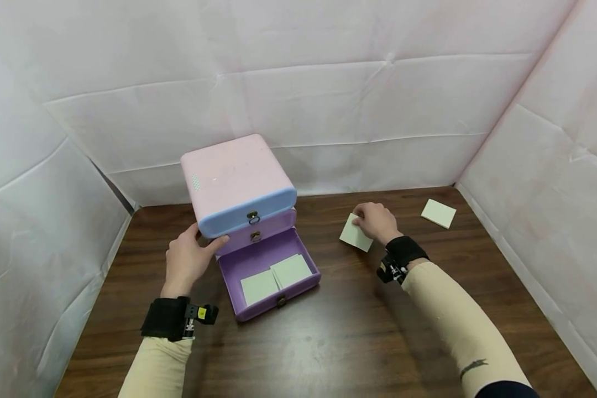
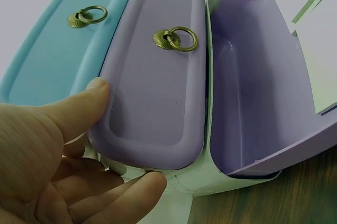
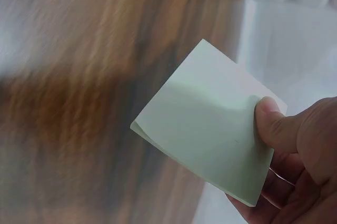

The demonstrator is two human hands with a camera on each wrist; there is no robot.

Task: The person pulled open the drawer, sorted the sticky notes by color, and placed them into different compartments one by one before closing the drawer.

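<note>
A small pink chest (image 1: 231, 171) with three drawers stands on the wooden table (image 1: 338, 342). Its bottom purple drawer (image 1: 271, 276) is pulled out and holds two pale green note pads (image 1: 276, 279). My left hand (image 1: 189, 257) rests against the chest's left front corner, thumb touching the blue drawer front (image 2: 50, 60) beside the closed purple drawer front (image 2: 152, 76). My right hand (image 1: 375, 221) pinches a pale green note pad (image 3: 208, 139) between thumb and fingers, lifted off the table to the right of the chest (image 1: 355, 233).
Another pale green pad (image 1: 438, 213) lies near the table's back right corner. White cloth walls (image 1: 358, 99) close in the table at the back and on both sides.
</note>
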